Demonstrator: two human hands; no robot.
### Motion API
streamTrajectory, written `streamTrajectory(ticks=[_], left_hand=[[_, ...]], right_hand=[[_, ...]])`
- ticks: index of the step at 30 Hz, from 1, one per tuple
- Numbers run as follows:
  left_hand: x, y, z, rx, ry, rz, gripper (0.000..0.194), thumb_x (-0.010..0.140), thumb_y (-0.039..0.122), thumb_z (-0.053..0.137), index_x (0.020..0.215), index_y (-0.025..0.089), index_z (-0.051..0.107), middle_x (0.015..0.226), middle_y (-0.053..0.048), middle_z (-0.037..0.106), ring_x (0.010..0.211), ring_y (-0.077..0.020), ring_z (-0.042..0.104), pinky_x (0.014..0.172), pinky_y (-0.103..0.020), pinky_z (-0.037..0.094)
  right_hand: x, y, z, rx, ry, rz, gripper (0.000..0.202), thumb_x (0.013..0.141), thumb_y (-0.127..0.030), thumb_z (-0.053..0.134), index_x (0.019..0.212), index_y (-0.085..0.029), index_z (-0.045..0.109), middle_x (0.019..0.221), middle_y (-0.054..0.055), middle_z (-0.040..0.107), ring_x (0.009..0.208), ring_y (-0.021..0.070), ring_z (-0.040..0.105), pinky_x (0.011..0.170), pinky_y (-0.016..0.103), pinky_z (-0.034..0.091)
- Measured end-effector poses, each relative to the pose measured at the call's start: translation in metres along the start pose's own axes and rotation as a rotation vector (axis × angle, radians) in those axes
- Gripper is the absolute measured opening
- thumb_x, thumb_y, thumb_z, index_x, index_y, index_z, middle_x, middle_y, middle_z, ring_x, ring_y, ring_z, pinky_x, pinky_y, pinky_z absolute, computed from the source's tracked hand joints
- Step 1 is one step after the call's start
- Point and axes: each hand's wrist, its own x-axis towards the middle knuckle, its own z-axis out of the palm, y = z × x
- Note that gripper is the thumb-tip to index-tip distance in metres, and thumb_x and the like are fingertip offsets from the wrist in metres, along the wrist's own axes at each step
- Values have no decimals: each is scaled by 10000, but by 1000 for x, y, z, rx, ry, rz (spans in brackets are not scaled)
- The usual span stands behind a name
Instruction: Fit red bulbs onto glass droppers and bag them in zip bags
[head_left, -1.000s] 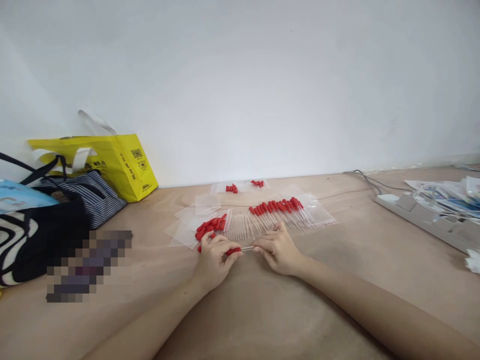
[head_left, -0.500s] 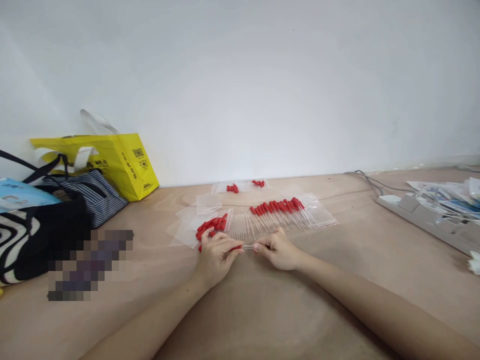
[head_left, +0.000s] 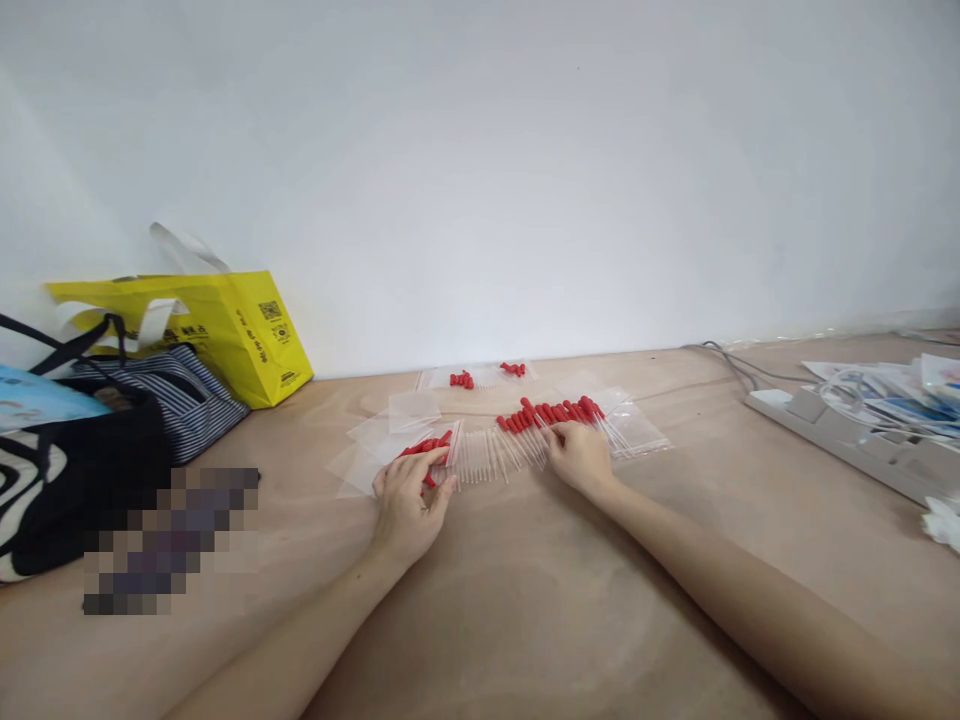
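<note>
My right hand (head_left: 581,455) pinches the clear stem of a thin dropper-like tube with a red bulb (head_left: 527,407) on its end. It is over a slanted row of similar red-topped tubes (head_left: 577,410). My left hand (head_left: 411,505) reaches over a pile of loose red bulbs (head_left: 427,446) on a clear zip bag. Its thumb is apart from the fingers, and nothing shows between them. Between the hands lie several clear tubes without bulbs (head_left: 474,455), side by side. My left fingers partly cover the pile.
Flat clear bags (head_left: 412,410) are spread behind the pile. Farther back, small red bulbs (head_left: 462,380) lie on another bag. At left stand a yellow bag (head_left: 262,340) and a black bag (head_left: 90,480). A white power strip (head_left: 840,440) with cables is at right.
The hands, together at a red bulb and clear tube before, have moved apart. My right hand went up and right to the row with the tube; the left moved back to the loose bulbs.
</note>
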Motion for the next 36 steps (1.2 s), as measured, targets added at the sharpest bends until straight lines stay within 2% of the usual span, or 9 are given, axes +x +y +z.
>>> streamTrajectory(ticks=[4,7,12,17,21,24,27,31,36], left_hand=[[1,-1,-1,80,-20,-23,223,736,284,524,947,241,581,974,-42,620,944,-251,512,850,-437,290],[2,-4,-2,122,-38,-36,229,721,277,542,944,241,583,973,-39,617,941,-248,509,848,-431,292],[5,-6,-1,194,-60,-68,245,709,293,563,949,246,580,979,-40,608,948,-245,498,860,-425,281],[4,-9,-2,232,-114,-55,298,669,342,617,954,261,583,1028,-48,578,980,-251,470,868,-435,267],[7,-22,-11,207,-169,118,225,720,351,580,930,274,604,1067,-60,558,1009,-259,449,850,-439,279],[10,-34,-19,238,-202,243,165,767,276,529,903,300,619,1075,-54,561,1008,-261,449,845,-456,272],[12,-42,-21,284,-206,298,177,775,222,504,867,310,628,1063,-55,570,999,-267,455,853,-483,254],[13,-43,-19,312,-208,334,169,785,200,488,803,291,629,1042,-52,577,995,-263,463,869,-493,241],[15,-38,-16,342,-238,385,167,801,203,469,781,267,621,1029,-57,575,998,-259,457,872,-489,247]], right_hand=[[18,-2,8,-41,33,191,235,791,-290,425,847,-220,643,801,41,667,798,197,583,775,329,269],[24,-5,13,-58,15,237,244,781,-311,430,859,-214,639,763,48,665,796,199,589,805,348,252],[24,-5,16,-107,5,204,253,755,-349,451,833,-193,635,759,67,660,797,214,582,809,365,238],[16,-13,13,-110,95,77,262,754,-365,454,846,-182,619,857,72,649,831,206,562,805,362,233],[12,-31,9,-67,-60,-53,287,767,-401,435,736,-201,639,799,64,656,831,209,560,786,373,239],[18,-44,9,-98,-178,-2,304,767,-406,439,713,-191,646,768,81,656,799,218,573,791,391,242],[28,-52,11,-127,-266,88,244,738,-363,486,745,-171,637,770,88,653,777,221,585,779,385,261],[36,-56,16,-130,-295,131,191,687,-288,535,796,-153,614,794,94,649,766,226,591,751,382,283],[37,-58,19,-118,-309,134,182,707,-293,512,764,-150,609,777,97,647,764,224,594,756,392,286]])
